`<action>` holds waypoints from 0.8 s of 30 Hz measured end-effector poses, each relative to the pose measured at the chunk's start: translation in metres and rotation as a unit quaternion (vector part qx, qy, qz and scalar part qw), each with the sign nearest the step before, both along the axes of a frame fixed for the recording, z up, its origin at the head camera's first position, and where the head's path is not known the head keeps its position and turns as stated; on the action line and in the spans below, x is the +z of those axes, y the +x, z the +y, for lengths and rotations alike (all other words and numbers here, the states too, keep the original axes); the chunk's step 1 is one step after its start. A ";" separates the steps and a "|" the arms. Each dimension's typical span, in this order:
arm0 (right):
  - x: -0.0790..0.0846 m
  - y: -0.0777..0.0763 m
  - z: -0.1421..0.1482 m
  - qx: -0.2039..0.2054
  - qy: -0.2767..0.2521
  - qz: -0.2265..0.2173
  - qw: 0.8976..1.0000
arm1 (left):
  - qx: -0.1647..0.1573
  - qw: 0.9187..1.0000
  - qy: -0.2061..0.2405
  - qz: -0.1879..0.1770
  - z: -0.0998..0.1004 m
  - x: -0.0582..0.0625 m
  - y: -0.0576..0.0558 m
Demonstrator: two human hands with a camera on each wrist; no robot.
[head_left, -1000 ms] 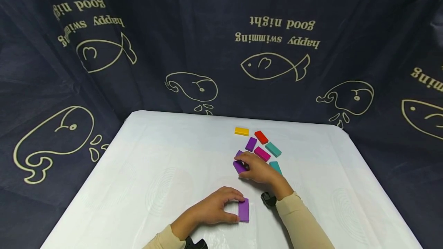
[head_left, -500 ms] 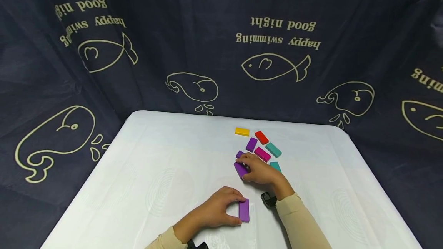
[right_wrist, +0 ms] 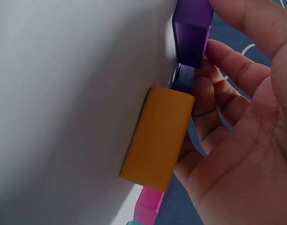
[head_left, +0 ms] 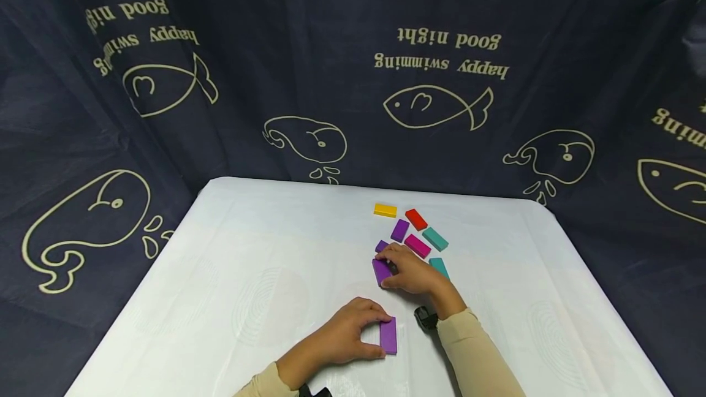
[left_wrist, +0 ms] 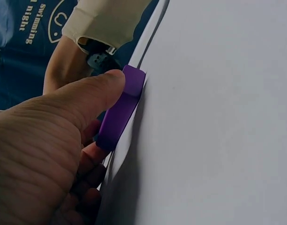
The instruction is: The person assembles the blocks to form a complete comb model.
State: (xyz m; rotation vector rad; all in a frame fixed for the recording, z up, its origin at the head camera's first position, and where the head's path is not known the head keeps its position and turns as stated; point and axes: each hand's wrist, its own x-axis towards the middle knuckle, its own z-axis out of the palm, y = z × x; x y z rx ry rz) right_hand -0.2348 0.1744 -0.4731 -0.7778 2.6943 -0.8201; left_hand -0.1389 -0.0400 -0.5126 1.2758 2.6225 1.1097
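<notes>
Near the front of the table, my left hand (head_left: 342, 336) pinches a purple block (head_left: 388, 336) lengthwise, thumb at the near end and a finger at the far end. The left wrist view shows the thumb against that purple block (left_wrist: 120, 110) on the white surface. Farther up, my right hand (head_left: 410, 271) has thumb and fingers at the ends of a second purple block (head_left: 380, 271); in the right wrist view this purple block (right_wrist: 192, 33) is partly cut off. An orange block (right_wrist: 157, 138) lies beside the right palm, hidden by the hand in the head view.
Around the right hand lie more purple blocks (head_left: 399, 230), a magenta block (head_left: 417, 245), teal blocks (head_left: 436, 238), a red block (head_left: 416, 219) and a yellow block (head_left: 385, 210). A dark printed cloth (head_left: 353, 66) hangs behind the white table (head_left: 265, 225).
The purple block in my right hand has turned a little and shifted slightly toward the near edge. My left hand and its block are almost still.
</notes>
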 end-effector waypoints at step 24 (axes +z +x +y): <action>-0.003 -0.002 0.000 -0.023 -0.002 -0.013 1.000 | 0.009 1.000 0.007 -0.005 0.001 0.000 0.000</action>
